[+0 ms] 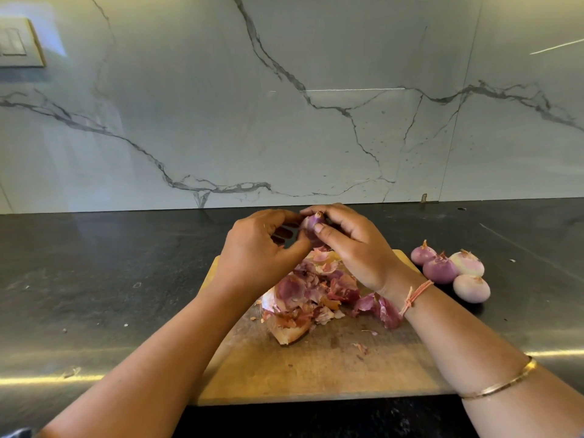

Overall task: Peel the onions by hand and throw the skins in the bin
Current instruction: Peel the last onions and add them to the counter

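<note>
A small purple onion (311, 223) is held up between both hands above the far end of a wooden cutting board (316, 371). My right hand (357, 245) grips it from the right, thumb across its front. My left hand (256, 248) curls in from the left with its thumb against the onion's lower side. Most of the onion is hidden by the fingers. A heap of red and papery onion skins (313, 295) lies on the board under the hands. Several peeled onions (452, 270) sit on the counter to the right of the board.
The board lies on a dark stone counter (110, 279) that runs to a white marble-look wall (284, 105). A switch plate (19, 44) is on the wall at upper left. Small skin scraps dot the counter. No bin is in view.
</note>
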`<state>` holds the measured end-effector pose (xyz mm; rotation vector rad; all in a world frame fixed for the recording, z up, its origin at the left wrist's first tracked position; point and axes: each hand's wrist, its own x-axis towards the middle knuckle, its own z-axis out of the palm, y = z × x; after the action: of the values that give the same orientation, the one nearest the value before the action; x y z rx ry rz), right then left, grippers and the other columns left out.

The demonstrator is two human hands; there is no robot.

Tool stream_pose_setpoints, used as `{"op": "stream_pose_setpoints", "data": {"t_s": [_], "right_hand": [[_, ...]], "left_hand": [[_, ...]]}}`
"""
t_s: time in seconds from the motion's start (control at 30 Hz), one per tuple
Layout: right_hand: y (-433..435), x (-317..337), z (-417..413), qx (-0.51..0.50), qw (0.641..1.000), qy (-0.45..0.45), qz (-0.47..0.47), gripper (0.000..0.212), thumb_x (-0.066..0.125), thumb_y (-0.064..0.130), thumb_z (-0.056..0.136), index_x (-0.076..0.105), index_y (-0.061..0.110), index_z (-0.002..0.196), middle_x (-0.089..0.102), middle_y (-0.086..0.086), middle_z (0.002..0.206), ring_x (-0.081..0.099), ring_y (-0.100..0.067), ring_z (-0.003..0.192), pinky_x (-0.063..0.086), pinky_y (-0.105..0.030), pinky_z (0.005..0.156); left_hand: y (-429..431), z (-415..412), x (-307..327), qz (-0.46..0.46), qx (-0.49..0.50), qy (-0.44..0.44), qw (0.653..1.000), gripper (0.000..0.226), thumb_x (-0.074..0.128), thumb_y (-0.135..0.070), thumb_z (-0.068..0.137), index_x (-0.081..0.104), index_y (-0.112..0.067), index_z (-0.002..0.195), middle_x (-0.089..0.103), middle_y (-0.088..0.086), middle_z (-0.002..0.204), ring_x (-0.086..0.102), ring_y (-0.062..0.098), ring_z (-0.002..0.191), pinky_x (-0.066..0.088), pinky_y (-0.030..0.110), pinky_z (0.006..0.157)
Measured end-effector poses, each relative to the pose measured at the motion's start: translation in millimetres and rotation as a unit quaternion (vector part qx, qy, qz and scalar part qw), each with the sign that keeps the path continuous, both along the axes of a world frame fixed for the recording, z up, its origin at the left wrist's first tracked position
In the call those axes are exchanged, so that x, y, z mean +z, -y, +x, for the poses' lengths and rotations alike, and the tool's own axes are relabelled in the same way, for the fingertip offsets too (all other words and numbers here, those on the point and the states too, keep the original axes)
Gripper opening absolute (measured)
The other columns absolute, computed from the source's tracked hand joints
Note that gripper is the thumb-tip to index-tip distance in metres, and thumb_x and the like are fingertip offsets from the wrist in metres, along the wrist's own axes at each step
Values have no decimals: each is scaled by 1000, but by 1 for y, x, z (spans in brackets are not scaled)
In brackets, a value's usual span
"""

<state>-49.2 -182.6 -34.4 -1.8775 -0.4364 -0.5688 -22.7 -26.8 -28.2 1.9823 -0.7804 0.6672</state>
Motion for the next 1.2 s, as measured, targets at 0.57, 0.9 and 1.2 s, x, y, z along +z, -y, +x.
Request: {"op": "stream_pose_setpoints", "data": {"t_s": [0.57,0.9,1.2], "right_hand": [[-4,-2,1,-2,999,18,-35,27,50,24,91,66,11,109,63,1,106,61,-11,102,51,-28,90],[0,0,2,23,999,3,26,28,43,23,87,62,20,107,65,-3,108,61,-15,104,50,-26,89],[-2,-2,-3,28,999,33,-27,18,44,9,97,56,7,111,64,4,97,61,1,88,46,-12,76]], "left_hand": [[1,7,-3,-12,48,10,999,11,66,-14,85,76,-14,89,68,-5,67,60,11,65,48,23,56],[3,-1,-2,-64,3,-66,996,16,58,-12,85,73,-18,87,65,-11,63,55,-3,52,38,8,48],[4,-5,-2,-48,-20,-47,998,19,66,-36,84,70,-23,99,70,-11,73,66,2,68,55,24,64]]}}
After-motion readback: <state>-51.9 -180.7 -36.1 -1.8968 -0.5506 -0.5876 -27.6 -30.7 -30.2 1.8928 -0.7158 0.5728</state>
